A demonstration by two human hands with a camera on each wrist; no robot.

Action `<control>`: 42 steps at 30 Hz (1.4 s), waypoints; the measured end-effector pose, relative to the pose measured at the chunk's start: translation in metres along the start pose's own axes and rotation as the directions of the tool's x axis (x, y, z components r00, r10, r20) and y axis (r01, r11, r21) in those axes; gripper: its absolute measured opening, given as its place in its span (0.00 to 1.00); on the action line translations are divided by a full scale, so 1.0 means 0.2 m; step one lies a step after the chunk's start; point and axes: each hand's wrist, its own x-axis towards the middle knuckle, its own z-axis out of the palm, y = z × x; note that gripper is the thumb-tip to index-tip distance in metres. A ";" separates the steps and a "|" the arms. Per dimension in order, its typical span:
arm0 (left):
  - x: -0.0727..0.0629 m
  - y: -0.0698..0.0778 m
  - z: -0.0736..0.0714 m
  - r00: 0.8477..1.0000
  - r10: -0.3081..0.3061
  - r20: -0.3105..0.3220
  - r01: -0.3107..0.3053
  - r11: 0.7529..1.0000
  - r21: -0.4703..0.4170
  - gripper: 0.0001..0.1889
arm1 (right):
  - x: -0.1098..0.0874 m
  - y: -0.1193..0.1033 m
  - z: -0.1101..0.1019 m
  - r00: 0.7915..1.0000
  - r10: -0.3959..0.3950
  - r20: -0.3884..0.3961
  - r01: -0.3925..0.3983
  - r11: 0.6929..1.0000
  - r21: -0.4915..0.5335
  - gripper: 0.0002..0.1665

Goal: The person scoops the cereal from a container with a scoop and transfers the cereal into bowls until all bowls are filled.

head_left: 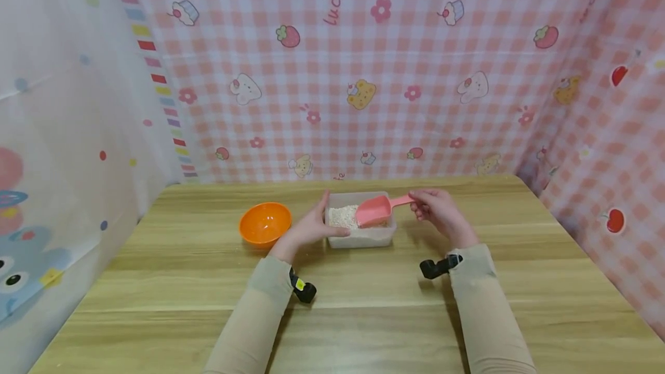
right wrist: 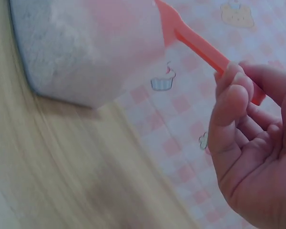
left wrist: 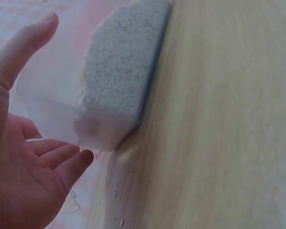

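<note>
A translucent plastic container [head_left: 362,240] holds pale, oat-like flakes [left wrist: 126,52]. My left hand [head_left: 312,225] holds it at its left end, thumb along the near side and fingers by the end wall. Between the thumb and fingertips of my right hand [head_left: 439,212] is the handle end of a pink scoop [head_left: 375,211]. The scoop's head sits inside the container against the flakes, tilted down to the left, with its handle reaching over the right rim. In the right wrist view the handle [right wrist: 200,46] runs up from the pinching fingers.
Left of the container, near the left forearm, stands an orange bowl [head_left: 265,224]. Both rest on a wooden table [head_left: 363,316]. A pink checked cloth [head_left: 332,74] hangs behind the table's far edge. A few crumbs [left wrist: 117,191] lie beside the container.
</note>
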 end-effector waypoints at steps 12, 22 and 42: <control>-0.01 0.01 0.00 1.000 0.001 -0.005 -0.001 1.000 0.016 0.64 | -0.02 -0.07 0.07 0.987 -0.104 -0.121 0.098 0.994 -0.054 0.09; -0.03 0.01 0.00 1.000 0.006 -0.002 -0.006 1.000 0.014 0.63 | -0.02 -0.05 0.10 0.988 -0.106 -0.110 0.092 0.987 -0.128 0.11; -0.02 0.01 0.00 1.000 0.009 0.000 -0.009 0.999 0.041 0.62 | 0.01 0.00 0.10 0.992 -0.066 -0.109 0.033 0.959 -0.281 0.15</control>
